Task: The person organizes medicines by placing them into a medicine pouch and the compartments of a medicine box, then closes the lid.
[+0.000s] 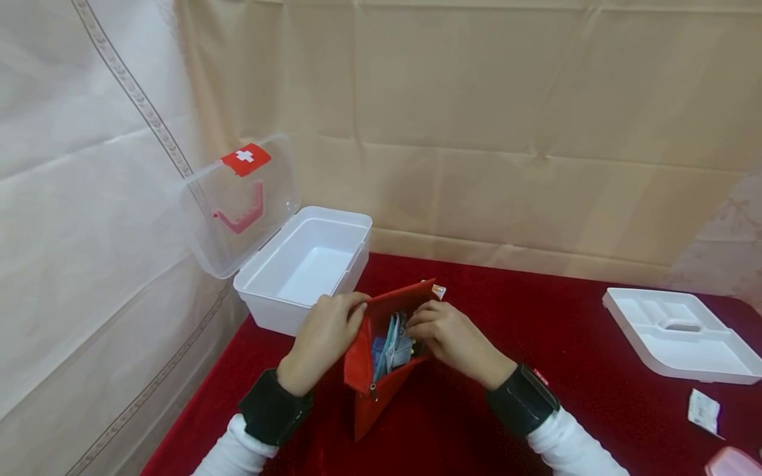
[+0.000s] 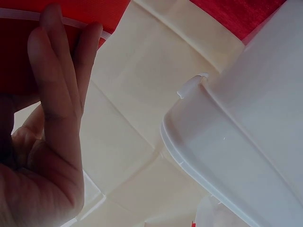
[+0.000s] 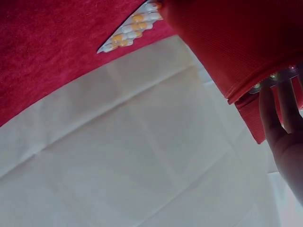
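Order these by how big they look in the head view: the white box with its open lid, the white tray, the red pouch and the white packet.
1. White box with its open lid
2. White tray and red pouch: unsure, since the pouch is partly covered
3. White packet

- One left hand [image 1: 321,337] and one right hand [image 1: 457,338].
- Two black wristbands [image 1: 275,408].
- Two white sleeves [image 1: 238,451].
- One red pouch [image 1: 376,410].
- Several packets [image 1: 389,347] inside it, overlapping too much to count.
- One pill sheet [image 3: 134,28] outside the pouch.
- One white box [image 1: 270,311] with one clear lid [image 1: 276,188], one red handle [image 1: 241,223] and one cross label [image 1: 245,159].
- One white tray [image 1: 702,354].
- One small packet [image 1: 704,411] near the tray.
- One pink item [image 1: 735,463] at the edge.
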Demonstrator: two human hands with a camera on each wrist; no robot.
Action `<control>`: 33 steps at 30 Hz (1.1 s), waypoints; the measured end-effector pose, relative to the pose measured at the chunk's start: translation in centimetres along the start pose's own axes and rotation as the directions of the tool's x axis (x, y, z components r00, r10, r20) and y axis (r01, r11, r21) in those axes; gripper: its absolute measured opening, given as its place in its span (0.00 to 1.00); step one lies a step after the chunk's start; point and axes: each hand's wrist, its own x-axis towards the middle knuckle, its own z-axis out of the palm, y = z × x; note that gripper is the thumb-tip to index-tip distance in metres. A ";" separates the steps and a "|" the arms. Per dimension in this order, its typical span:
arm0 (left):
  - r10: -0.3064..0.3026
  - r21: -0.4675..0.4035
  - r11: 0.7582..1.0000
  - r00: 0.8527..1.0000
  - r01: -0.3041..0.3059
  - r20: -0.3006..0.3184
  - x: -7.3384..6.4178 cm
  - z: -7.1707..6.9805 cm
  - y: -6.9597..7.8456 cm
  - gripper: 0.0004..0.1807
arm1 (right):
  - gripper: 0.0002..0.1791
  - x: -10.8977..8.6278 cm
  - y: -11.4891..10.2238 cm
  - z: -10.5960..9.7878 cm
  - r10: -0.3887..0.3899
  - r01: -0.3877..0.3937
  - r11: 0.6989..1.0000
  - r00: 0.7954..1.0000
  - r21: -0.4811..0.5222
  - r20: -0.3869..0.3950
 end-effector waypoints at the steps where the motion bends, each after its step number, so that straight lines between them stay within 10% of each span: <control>1: -0.002 -0.002 1.000 1.000 0.002 0.003 0.0 0.0 0.0 0.13 | 0.10 0.0 0.0 -0.1 0.005 -0.005 1.000 1.000 -0.001 0.003; 23: 0.002 -0.017 1.000 1.000 -0.002 0.013 0.0 0.0 -0.2 0.13 | 0.09 0.3 0.1 0.9 0.046 -0.040 0.994 0.997 -0.098 0.057; 33: 0.021 -0.001 1.000 1.000 -0.021 0.000 0.0 0.0 -0.2 0.13 | 0.16 0.4 0.6 -0.1 0.168 -0.185 0.980 0.965 0.071 0.200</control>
